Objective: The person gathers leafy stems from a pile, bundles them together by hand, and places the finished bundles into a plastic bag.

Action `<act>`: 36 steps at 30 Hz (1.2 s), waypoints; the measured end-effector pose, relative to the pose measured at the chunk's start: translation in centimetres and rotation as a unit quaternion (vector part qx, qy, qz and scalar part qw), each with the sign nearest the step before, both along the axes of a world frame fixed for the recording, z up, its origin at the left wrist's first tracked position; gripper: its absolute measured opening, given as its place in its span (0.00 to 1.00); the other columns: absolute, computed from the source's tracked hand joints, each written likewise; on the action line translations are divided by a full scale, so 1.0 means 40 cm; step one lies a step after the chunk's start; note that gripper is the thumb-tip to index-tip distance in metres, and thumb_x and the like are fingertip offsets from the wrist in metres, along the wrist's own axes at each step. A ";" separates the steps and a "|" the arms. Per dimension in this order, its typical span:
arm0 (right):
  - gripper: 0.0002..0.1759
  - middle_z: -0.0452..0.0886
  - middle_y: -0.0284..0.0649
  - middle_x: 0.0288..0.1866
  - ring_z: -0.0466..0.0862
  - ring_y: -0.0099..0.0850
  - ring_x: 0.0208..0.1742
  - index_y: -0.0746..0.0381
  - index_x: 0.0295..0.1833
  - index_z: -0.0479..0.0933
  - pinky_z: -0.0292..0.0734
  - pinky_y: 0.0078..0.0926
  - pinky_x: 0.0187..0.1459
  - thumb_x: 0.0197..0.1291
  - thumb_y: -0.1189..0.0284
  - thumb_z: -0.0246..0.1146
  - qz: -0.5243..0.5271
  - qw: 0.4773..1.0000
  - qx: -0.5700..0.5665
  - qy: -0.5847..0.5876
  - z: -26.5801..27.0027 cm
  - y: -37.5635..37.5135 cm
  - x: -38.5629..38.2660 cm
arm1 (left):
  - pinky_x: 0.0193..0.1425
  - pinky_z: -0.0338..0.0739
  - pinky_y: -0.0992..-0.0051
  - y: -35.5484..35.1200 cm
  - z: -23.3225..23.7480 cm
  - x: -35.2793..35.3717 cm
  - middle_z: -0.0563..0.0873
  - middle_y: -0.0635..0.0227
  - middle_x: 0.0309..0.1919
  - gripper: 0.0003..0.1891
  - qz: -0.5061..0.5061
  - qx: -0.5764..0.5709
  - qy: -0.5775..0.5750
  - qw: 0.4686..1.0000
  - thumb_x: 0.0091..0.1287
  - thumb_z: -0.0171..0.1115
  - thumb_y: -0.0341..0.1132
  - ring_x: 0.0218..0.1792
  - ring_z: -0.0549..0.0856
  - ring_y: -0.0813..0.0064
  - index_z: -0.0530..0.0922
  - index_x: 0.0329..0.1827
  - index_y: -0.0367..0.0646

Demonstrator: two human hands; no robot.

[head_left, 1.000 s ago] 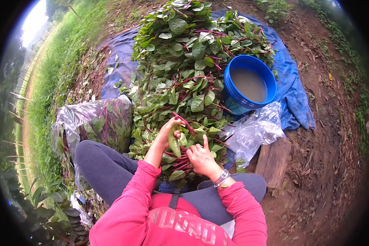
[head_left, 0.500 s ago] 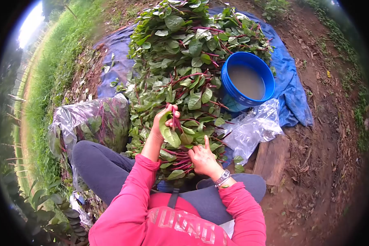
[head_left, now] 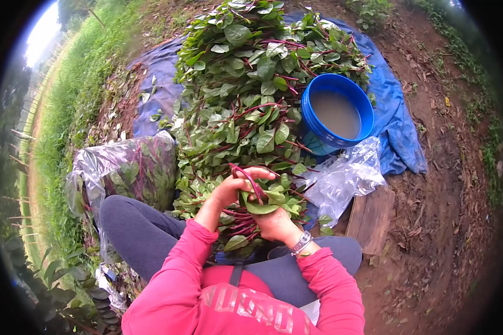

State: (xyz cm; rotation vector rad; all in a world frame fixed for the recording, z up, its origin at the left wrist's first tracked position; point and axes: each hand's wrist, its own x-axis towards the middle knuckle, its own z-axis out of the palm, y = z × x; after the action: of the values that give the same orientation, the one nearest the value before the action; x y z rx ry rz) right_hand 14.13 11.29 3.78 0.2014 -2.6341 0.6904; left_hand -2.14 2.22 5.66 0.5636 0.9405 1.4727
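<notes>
Passage is free above the leafy pile (head_left: pixel 235 100); rightward, a bucket (head_left: pixel 335 84) blocks.

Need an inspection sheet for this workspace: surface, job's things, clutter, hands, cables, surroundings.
Surface: blue tarp, partly covered.
Job's things: heap of greens; leafy red stem in hand; plastic-wrapped greens at left; blue bucket holding cloudy liquid.
Clutter: crumpled clear plastic and wooden board at right.
Hands: left hand holds the stem; right hand at the heap's near end, its grip hidden.
Cables: nothing seen.
Surroundings: grass left, soil with fallen leaves right.
</notes>
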 end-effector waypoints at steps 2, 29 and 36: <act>0.20 0.78 0.49 0.37 0.81 0.48 0.35 0.66 0.44 0.74 0.77 0.41 0.36 0.39 0.77 0.59 0.041 0.985 -0.007 -0.166 0.011 0.002 0.012 | 0.50 0.77 0.71 -0.001 -0.023 -0.019 0.81 0.58 0.51 0.21 -0.029 0.015 0.105 0.994 0.55 0.61 0.34 0.45 0.83 0.68 0.77 0.53 0.38; 0.08 0.81 0.44 0.32 0.83 0.41 0.35 0.61 0.29 0.79 0.78 0.37 0.38 0.39 0.73 0.59 0.022 0.970 0.043 -0.239 -0.044 -0.009 0.027 | 0.68 0.60 0.65 -0.022 -0.063 0.023 0.71 0.61 0.60 0.24 -0.166 0.130 0.458 0.864 0.59 0.63 0.37 0.66 0.64 0.64 0.73 0.60 0.49; 0.08 0.80 0.42 0.30 0.82 0.37 0.35 0.60 0.32 0.77 0.78 0.37 0.35 0.42 0.73 0.57 0.057 0.963 0.129 -0.230 -0.050 -0.020 0.032 | 0.42 0.76 0.68 -0.001 -0.028 0.049 0.81 0.61 0.36 0.13 -0.101 0.052 0.494 0.862 0.56 0.59 0.31 0.38 0.82 0.61 0.75 0.46 0.44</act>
State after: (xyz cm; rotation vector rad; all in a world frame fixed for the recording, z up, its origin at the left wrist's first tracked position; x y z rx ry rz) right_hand 15.42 10.49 1.76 0.2995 -3.1810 0.4664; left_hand -0.17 2.19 4.56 1.5295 1.5189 0.9955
